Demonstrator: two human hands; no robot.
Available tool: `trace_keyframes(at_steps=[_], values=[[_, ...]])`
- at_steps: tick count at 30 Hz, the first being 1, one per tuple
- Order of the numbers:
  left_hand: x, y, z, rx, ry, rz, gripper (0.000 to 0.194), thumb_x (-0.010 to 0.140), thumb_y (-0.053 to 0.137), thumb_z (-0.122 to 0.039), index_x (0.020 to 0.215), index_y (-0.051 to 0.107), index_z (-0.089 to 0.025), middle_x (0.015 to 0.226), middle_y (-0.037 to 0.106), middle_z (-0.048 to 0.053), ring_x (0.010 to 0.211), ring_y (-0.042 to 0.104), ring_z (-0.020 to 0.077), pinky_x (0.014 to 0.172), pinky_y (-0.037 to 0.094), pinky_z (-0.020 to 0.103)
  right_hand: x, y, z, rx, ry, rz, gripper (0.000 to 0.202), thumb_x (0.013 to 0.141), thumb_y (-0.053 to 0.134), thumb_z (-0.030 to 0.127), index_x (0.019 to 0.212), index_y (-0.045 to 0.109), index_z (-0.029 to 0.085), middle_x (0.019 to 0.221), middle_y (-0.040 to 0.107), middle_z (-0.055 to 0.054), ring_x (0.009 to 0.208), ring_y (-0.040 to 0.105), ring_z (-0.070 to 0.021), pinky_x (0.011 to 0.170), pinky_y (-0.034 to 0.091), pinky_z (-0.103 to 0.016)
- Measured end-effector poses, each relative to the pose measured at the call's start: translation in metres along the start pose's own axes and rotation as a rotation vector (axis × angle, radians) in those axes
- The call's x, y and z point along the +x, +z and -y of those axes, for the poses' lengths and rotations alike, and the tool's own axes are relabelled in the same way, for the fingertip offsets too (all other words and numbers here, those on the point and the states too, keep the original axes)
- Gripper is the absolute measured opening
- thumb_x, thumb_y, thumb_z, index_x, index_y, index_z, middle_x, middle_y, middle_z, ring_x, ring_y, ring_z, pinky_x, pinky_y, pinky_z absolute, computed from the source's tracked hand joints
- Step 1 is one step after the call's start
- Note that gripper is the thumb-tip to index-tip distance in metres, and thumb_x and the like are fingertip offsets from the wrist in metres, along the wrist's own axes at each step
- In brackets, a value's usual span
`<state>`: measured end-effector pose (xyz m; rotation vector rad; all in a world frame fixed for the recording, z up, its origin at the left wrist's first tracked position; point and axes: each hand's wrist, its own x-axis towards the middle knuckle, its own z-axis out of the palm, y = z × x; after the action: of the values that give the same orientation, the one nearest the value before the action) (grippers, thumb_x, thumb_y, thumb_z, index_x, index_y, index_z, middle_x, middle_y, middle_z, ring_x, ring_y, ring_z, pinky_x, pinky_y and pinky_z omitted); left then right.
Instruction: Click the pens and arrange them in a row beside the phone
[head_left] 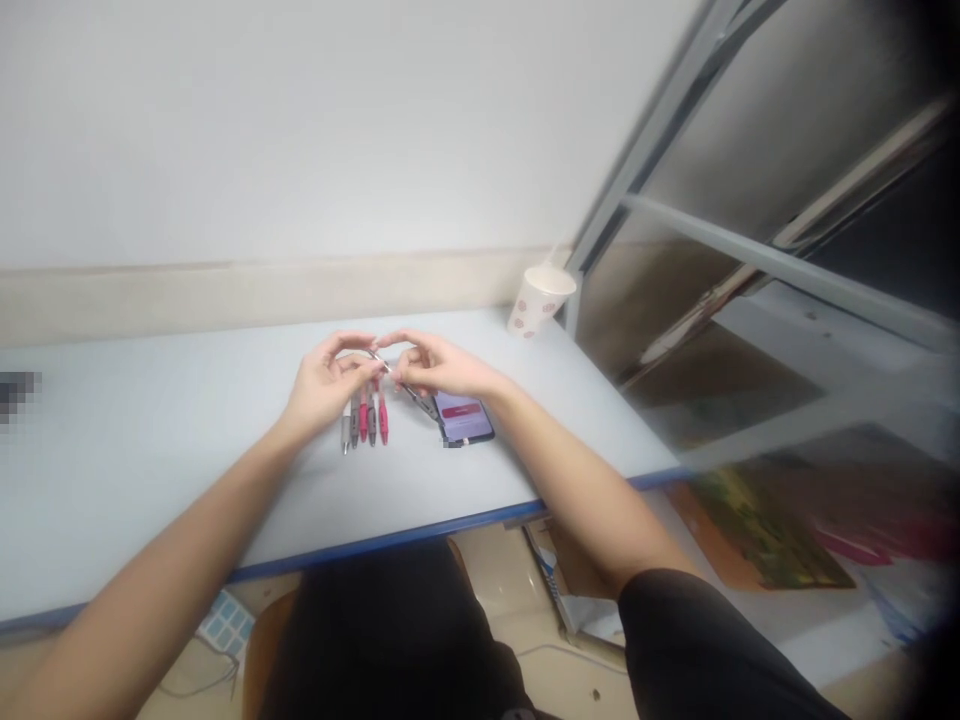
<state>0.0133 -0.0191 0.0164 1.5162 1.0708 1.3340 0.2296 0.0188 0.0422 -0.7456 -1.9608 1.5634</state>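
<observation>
My left hand (324, 382) and my right hand (439, 365) meet over the table, fingertips nearly touching. Both pinch a slim grey pen (424, 402), which slants down to the right past my right fingers, its lower end by the phone. A thin silvery section shows between the fingertips; I cannot tell whether it is joined to the rest. Below my left hand several pens lie side by side, among them a silver pen (346, 434) at the left and a red pen (384, 424) at the right. Their upper ends are partly hidden by my fingers.
A phone (469, 420) with a lit screen lies under my right wrist. At the table's back right corner stands a paper cup (541, 300) beside a metal frame (600, 225). The pale table (150, 470) has a blue front edge, with a wall behind.
</observation>
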Motion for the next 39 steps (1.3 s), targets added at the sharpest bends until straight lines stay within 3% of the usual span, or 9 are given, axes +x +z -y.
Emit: trace_keyframes(at_steps=[3,8,13,18,21,24,26,31,39], values=[[0.005,-0.007,0.001,0.117,0.055,-0.145,0.038,0.085,0.077,-0.046,0.110,0.066,-0.019,0.108,0.072,0.008,0.078,0.071,0.0167,0.076,0.059,0.034,0.001,0.002,-0.001,0.013,0.020,-0.108,0.051,0.084,0.061,0.012,0.133,0.053,0.022,0.073,0.064,0.007,0.049,0.053,-0.0084,0.047,0.045,-0.021],[0.013,-0.023,0.008,0.324,0.022,-0.221,0.032,0.093,0.064,-0.050,0.101,0.068,-0.019,0.086,0.070,0.005,0.075,0.065,0.0178,0.073,0.053,0.032,0.002,0.003,-0.004,0.010,0.035,-0.211,0.045,0.073,0.057,0.008,0.115,0.054,0.023,0.066,0.059,0.009,0.043,0.053,-0.0085,0.042,0.045,-0.020],[0.007,-0.021,0.010,0.601,-0.016,-0.030,0.029,0.094,0.058,-0.047,0.093,0.069,-0.020,0.072,0.066,0.001,0.066,0.060,0.0188,0.067,0.045,0.031,0.005,0.002,-0.009,0.061,-0.051,-0.235,0.049,0.071,0.061,0.013,0.118,0.050,0.024,0.068,0.061,0.011,0.046,0.058,-0.0097,0.045,0.053,-0.022],[-0.003,-0.012,-0.004,0.822,-0.044,0.184,0.032,0.097,0.053,-0.050,0.085,0.066,-0.023,0.064,0.065,0.001,0.062,0.060,0.0211,0.062,0.040,0.031,0.005,0.000,-0.009,0.068,-0.053,-0.196,0.045,0.077,0.062,0.014,0.119,0.050,0.023,0.067,0.061,0.011,0.047,0.058,-0.0084,0.049,0.054,-0.021],[-0.007,-0.006,-0.013,0.905,-0.071,0.211,0.035,0.094,0.059,-0.053,0.073,0.058,-0.024,0.063,0.066,0.002,0.061,0.061,0.0224,0.059,0.038,0.031,0.006,-0.002,-0.010,0.099,-0.067,-0.201,0.055,0.084,0.062,0.016,0.135,0.045,0.024,0.073,0.063,0.009,0.051,0.059,-0.0092,0.053,0.057,-0.024],[-0.010,0.000,-0.015,0.942,-0.048,0.235,0.042,0.089,0.066,-0.054,0.063,0.051,-0.025,0.060,0.066,0.001,0.057,0.061,0.0218,0.057,0.037,0.031,0.008,-0.004,-0.011,0.097,-0.068,-0.225,0.049,0.090,0.060,0.016,0.136,0.048,0.023,0.080,0.065,0.005,0.056,0.059,-0.0095,0.057,0.058,-0.026],[-0.011,0.004,-0.013,0.975,-0.049,0.253,0.045,0.085,0.069,-0.055,0.059,0.047,-0.025,0.055,0.063,0.000,0.054,0.059,0.0213,0.056,0.035,0.031,0.009,-0.005,-0.013,0.093,-0.071,-0.255,0.047,0.089,0.059,0.014,0.134,0.049,0.023,0.083,0.064,0.004,0.058,0.059,-0.0095,0.058,0.059,-0.026],[-0.012,0.014,-0.012,1.077,-0.118,0.280,0.043,0.086,0.068,-0.056,0.064,0.048,-0.026,0.060,0.067,0.001,0.059,0.064,0.0250,0.058,0.036,0.031,0.012,-0.005,-0.015,0.103,-0.040,-0.326,0.067,0.084,0.059,0.010,0.146,0.038,0.025,0.081,0.060,0.006,0.057,0.059,-0.0112,0.053,0.056,-0.026],[-0.013,0.014,-0.013,1.104,-0.150,0.317,0.030,0.091,0.064,-0.054,0.086,0.055,-0.025,0.074,0.074,0.005,0.072,0.072,0.0309,0.064,0.042,0.034,0.011,-0.004,-0.015,0.059,-0.061,-0.317,0.034,0.091,0.060,0.019,0.124,0.052,0.022,0.071,0.057,0.007,0.055,0.055,-0.0112,0.053,0.054,-0.026]])
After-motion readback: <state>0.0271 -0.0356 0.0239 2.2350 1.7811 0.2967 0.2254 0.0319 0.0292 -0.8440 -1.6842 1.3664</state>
